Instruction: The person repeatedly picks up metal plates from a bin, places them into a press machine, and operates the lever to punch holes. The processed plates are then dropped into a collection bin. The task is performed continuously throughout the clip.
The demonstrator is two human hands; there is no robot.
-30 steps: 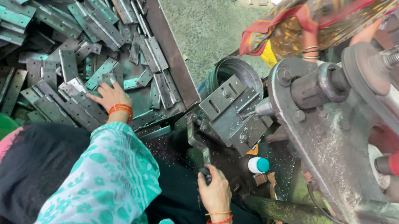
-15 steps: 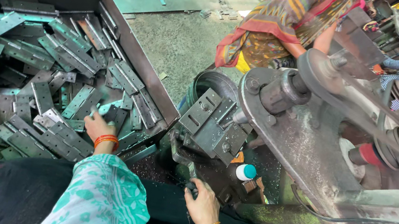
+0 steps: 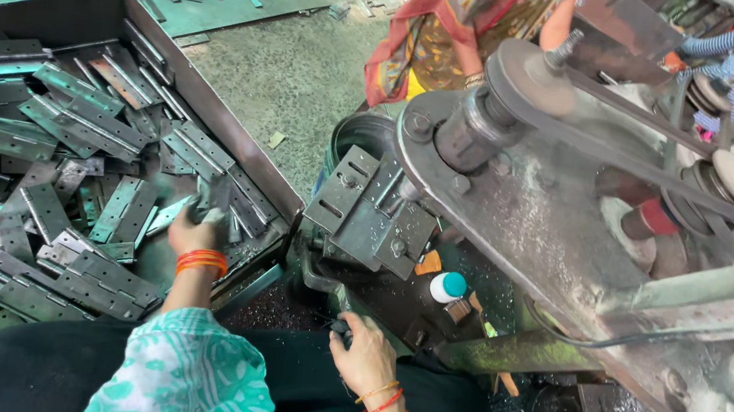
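1. Reaching into the metal bin (image 3: 165,77), the left hand (image 3: 194,234) has its fingers closed around 1 grey metal hinge (image 3: 213,199), which is partly raised from the heap of hinges (image 3: 60,144) near the bin's right wall.
2. The right hand (image 3: 362,356) is clenched on a small dark knob or lever (image 3: 340,329) at the front of the press machine (image 3: 504,187); what the palm hides I cannot tell.
3. A slotted steel block (image 3: 372,207) sits just above that hand, with a white bottle with a teal cap (image 3: 447,287) beside it.
4. Risk: the belt and pulley (image 3: 538,77) run uncovered close over the work area, so a loose sleeve (image 3: 180,381) or the bangles on the wrist could likely catch if an arm rises too far.
5. Risk: the hinges have sharp stamped edges and lie tangled, so pulling 1 out at an angle could cut bare fingers or drag neighbours over the bin wall.
6. Risk: with one hand already on the control, fingers placing a part near the block could be pinched if the lever is moved too soon.
7. Another person in patterned cloth (image 3: 454,27) sits just behind the machine, also near the belt.
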